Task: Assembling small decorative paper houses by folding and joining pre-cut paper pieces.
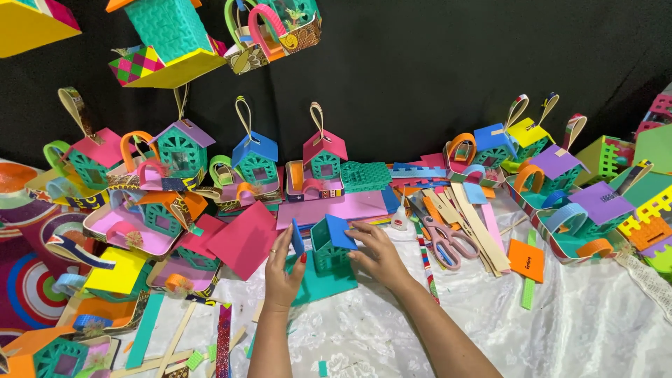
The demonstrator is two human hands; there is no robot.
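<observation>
A small teal paper house [327, 246] with lattice walls stands on a teal base sheet [323, 282] in the middle of the table. My left hand [282, 271] holds a blue roof panel [297, 238] against the house's left side. On the right slope lies a second blue roof panel [341, 231], with the fingers of my right hand [376, 253] pressing on it. Both forearms reach in from the bottom edge.
Finished colourful paper houses [253, 159] with loops line the black backdrop, and more hang above. Pink-handled scissors [445, 240], a small glue bottle [399, 218], card strips [477, 227] and foam sheets [243, 239] lie around on the white lace cloth [560, 329].
</observation>
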